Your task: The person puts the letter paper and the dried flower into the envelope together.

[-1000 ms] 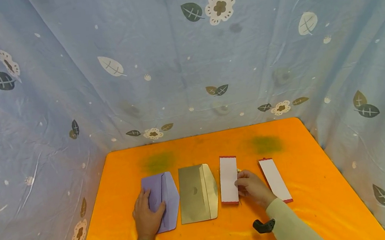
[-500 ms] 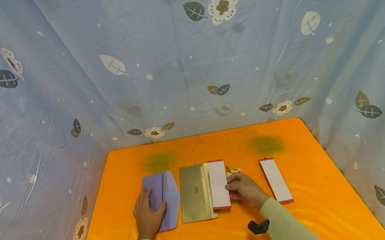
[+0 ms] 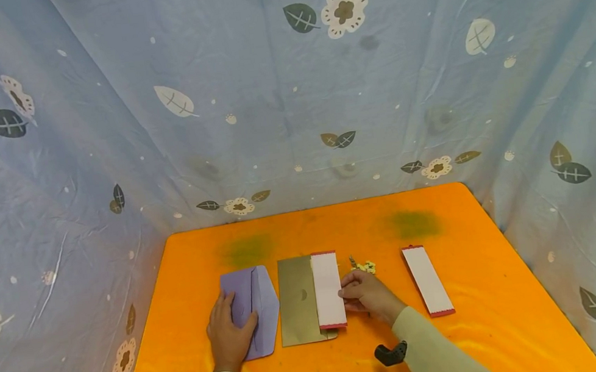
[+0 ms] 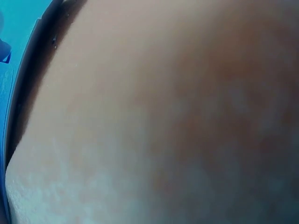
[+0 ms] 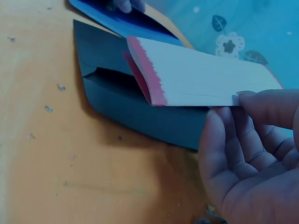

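Right hand [image 3: 368,296]: I pinch the card [image 3: 328,290] by its long right edge, thumb on top and fingers [image 5: 233,135] beneath — its red-trimmed end hangs over the gold envelope [image 3: 297,301].
Card: white with red short ends, lying across the gold envelope's open flap side, slightly lifted off it in the right wrist view.
Left hand [image 3: 229,335]: flat, fingers straight, pressing on the purple envelope [image 3: 253,304] (the left wrist view shows only blurred skin).
Second card [image 3: 427,280]: on the table [image 3: 475,337], well apart to my right.
Sprig [image 3: 362,266]: small yellow flowers just beyond my right hand.
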Motion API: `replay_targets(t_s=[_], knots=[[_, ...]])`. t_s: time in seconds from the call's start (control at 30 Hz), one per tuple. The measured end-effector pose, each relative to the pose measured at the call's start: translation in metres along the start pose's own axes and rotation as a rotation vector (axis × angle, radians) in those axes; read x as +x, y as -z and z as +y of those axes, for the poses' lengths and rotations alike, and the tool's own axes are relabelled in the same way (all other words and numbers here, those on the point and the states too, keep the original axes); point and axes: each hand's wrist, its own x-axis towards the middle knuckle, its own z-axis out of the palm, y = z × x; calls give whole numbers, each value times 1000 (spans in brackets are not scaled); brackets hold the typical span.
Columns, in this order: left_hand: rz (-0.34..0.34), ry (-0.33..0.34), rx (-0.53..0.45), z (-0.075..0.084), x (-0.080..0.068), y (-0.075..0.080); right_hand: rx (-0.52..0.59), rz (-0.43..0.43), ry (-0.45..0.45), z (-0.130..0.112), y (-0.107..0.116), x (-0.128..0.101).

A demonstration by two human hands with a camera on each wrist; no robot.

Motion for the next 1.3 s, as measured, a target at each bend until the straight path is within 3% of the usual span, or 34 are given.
replay_targets(t_s=[0.47,0.93,1.3], knots=[[3,-6,-4,4,0,1,-23,1,-40,-1,-23,11],[6,-12,-13,7,0,4,-16,-67,-14,-3,-50,23],[-2,-4,3,3,0,2,-3,-64,-4,-10,-66,33]])
